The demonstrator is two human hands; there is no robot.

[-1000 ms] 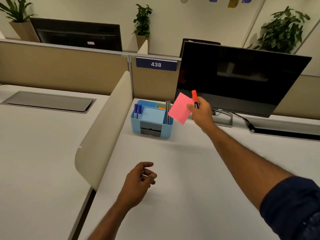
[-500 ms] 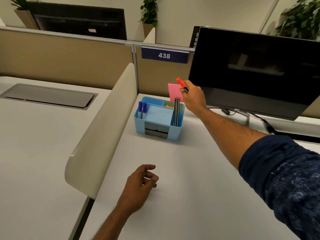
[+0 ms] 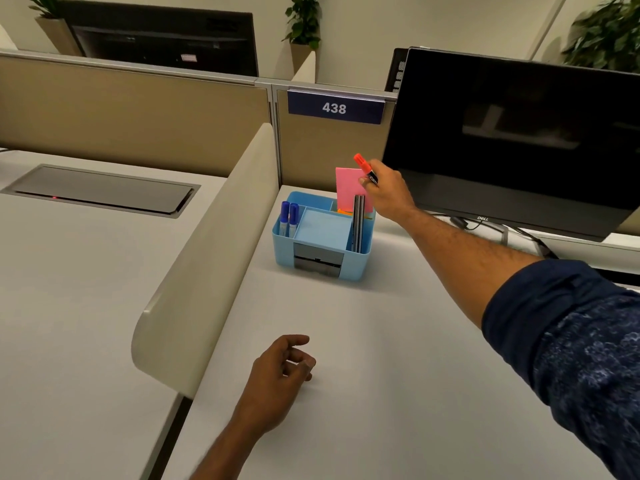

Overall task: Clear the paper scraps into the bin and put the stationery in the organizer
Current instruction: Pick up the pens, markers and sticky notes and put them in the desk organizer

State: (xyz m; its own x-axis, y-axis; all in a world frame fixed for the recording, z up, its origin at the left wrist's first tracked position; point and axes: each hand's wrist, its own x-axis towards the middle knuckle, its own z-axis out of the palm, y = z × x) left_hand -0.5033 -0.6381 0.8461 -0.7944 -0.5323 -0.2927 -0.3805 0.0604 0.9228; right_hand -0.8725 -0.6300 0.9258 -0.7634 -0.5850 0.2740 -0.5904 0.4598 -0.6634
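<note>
Pad [image 3: 348, 187] and marker [image 3: 363, 166] are pinched in the right hand [image 3: 389, 194], upright at the rear slot of the organizer [image 3: 287, 249], seemingly for insertion. The left hand [image 3: 277, 382] is kept idle, loosely curled, empty.

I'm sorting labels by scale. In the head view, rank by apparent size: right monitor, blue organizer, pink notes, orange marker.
1. monitor
2. organizer
3. pink notes
4. orange marker
All sit at similar depth, so the order holds, though the right hand hides part of the marker and notes.
</note>
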